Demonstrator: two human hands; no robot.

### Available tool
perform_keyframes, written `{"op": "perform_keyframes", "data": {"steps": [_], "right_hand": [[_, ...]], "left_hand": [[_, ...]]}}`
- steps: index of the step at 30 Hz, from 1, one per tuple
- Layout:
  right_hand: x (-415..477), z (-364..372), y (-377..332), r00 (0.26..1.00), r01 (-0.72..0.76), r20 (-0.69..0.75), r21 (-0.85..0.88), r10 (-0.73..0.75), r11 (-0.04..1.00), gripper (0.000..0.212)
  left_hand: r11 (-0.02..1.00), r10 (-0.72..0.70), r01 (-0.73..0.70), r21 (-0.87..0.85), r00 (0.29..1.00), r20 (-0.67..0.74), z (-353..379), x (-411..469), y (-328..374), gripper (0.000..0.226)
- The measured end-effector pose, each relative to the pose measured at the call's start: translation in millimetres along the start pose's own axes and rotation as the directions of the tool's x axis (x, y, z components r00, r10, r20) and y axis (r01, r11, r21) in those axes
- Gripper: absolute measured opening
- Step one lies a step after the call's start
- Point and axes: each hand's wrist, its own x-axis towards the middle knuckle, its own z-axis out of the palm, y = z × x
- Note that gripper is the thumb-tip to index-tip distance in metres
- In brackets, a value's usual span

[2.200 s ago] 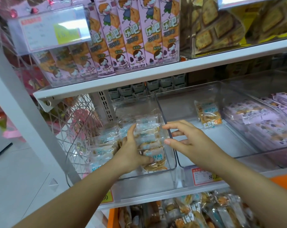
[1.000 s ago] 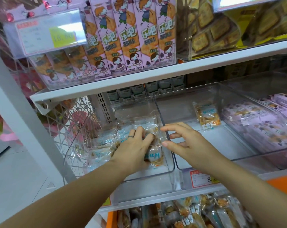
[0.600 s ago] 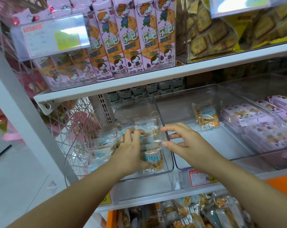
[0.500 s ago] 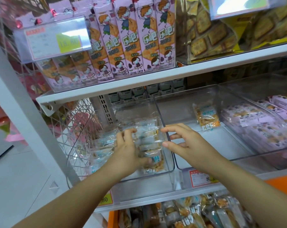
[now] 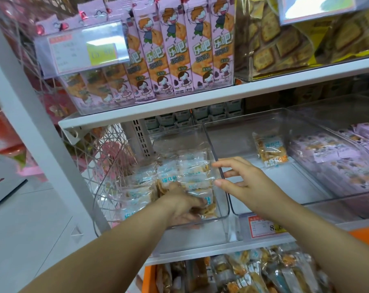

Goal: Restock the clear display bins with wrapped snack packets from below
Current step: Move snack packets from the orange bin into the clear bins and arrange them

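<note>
On the white shelf (image 5: 192, 253), snack packets (image 5: 193, 176) lie inside the curled left grip (image 5: 184, 206); right grip (image 5: 249, 187) spread.

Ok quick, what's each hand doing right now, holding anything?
Left hand: fingers curled among the packets in the left bin; a grip cannot be told.
Right hand: open, holding nothing.

Left hand (image 5: 182, 205) curled (right hand (image 5: 250, 186) splayed)
</note>
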Motion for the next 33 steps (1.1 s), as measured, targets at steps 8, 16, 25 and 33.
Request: {"op": "perform_keyframes", "data": {"steps": [8, 16, 25, 33], "right_hand": [[0.6, 0.5, 2.3, 1.000, 0.005, -0.011, -0.006, -0.005, 1.000, 0.027], [-0.1, 0.4, -1.2, 1.000, -0.002, -0.013, -0.017, 0.002, 1.000, 0.026], [-11.9, -7.7, -22.5, 0.999, 0.027, -0.022, -0.338, -0.037, 0.941, 0.040], [-79.6, 1.1, -38.6, 0.964, 0.216, -0.059, -0.400, -0.260, 0.891, 0.013]], "left_hand": [[0.985, 0.029, -0.036, -0.170, 0.998, -0.048, 1.2, 7.5, -4.0, 0.051], [0.989, 0.039, -0.043, -0.142, 0.999, -0.030, 0.1, 6.6, -2.2, 0.051], [0.935, 0.157, -0.122, 0.334, 0.984, -0.079, -9.8, -26.8, 11.0, 0.071], [0.445, 0.835, -0.642, 0.624, 0.549, -0.031, -16.4, -107.3, -43.6, 0.031]]}}
